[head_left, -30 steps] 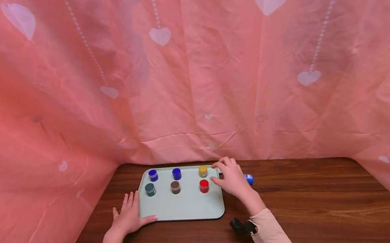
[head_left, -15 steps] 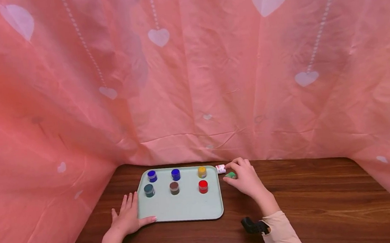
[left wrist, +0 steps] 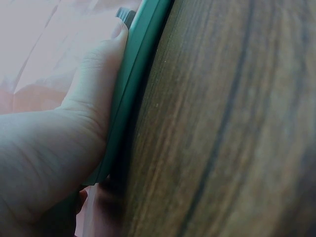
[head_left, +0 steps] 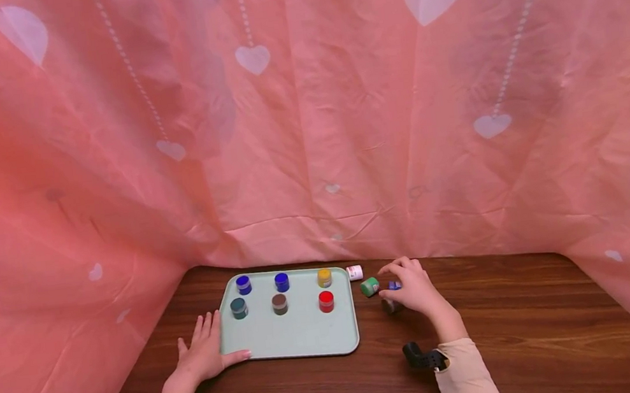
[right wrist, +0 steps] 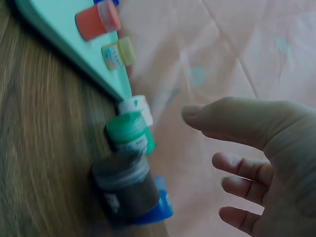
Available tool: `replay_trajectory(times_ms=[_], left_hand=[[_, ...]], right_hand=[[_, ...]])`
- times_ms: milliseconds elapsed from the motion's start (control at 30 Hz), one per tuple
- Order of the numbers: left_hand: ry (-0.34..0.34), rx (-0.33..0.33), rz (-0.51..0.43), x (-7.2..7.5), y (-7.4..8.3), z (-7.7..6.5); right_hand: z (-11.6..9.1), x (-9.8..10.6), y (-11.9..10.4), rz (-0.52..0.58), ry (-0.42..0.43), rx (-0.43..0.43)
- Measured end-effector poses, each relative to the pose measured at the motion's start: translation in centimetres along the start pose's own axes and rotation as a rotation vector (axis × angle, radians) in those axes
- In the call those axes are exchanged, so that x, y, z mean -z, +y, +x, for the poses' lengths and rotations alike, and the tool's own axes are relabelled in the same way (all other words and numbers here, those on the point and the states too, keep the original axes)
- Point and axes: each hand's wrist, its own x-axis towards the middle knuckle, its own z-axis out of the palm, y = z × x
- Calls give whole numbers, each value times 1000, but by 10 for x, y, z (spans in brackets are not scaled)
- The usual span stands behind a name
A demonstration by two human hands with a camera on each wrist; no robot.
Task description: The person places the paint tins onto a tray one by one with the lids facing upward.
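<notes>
The tray (head_left: 290,342) is being touched by the spread left hand (head_left: 200,356); nothing is being gripped by the right hand (head_left: 415,288), its fingertips parted near the brown jar (right wrist: 129,190) and blue jar (right wrist: 161,205), right of the tray. A square pinch, sparing the green jar (head_left: 370,287), is probably being called for. More of the brown jar is being shown at the right wrist than from the head.

Pale beige sleeves (head_left: 469,373) and a black, round-ended device (head_left: 423,358) at each wrist.
</notes>
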Motion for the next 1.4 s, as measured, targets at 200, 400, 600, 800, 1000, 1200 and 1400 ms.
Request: replay_trajectory(times_ms=[200,400,600,800,1000,1200,1400], left_hand=[[4,-2,0,-1,-1,2],[2,0,-1,-1,-1,2],[-1,0,-8,-1,-1,2],[-3,2,-9,0,-1,1],[-3,4,-10,-1,0,1],[-5,8,-12,-1,0,0],[-4,9,-13,0,0,0]], right_hand=[[-2,-4,11,0,-91,-22],[-6,-8,13,-16,-170,-33],[-7,-11,16,-68,-200,-35],[-8,-13,17,-107,-186,-15],[-7,-15,16,-113,-179,-13],[-5,-16,17,-93,-151,-2],[-4,-15,12,-64,-109,13]])
